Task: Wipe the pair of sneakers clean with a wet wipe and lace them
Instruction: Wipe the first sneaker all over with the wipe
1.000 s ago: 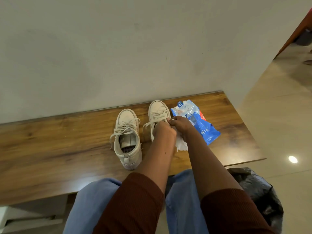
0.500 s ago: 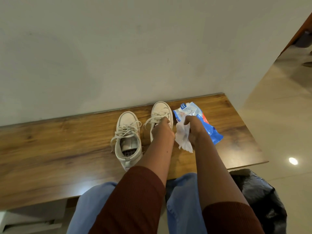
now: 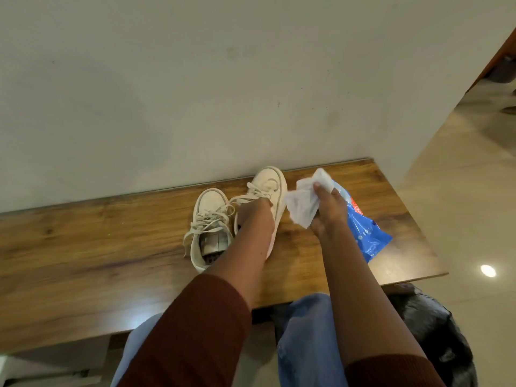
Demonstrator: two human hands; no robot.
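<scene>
2 sneakers [image 3: 210, 219] on table [image 3: 83, 247]; left hand [image 3: 255, 216] grips right sneaker [image 3: 269, 182]; right hand [image 3: 329, 212] clutches 1 wet wipe [image 3: 303, 203]; 1 pack [image 3: 367, 237].

Wooden table [image 3: 83, 247] against plain wall [image 3: 195, 79]; glossy tiled floor [image 3: 460, 205]

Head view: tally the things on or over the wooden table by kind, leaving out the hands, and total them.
Sneakers: 2 (free sneaker, held sneaker)
Wet wipe: 1
Wipe packet: 1
Total: 4
</scene>
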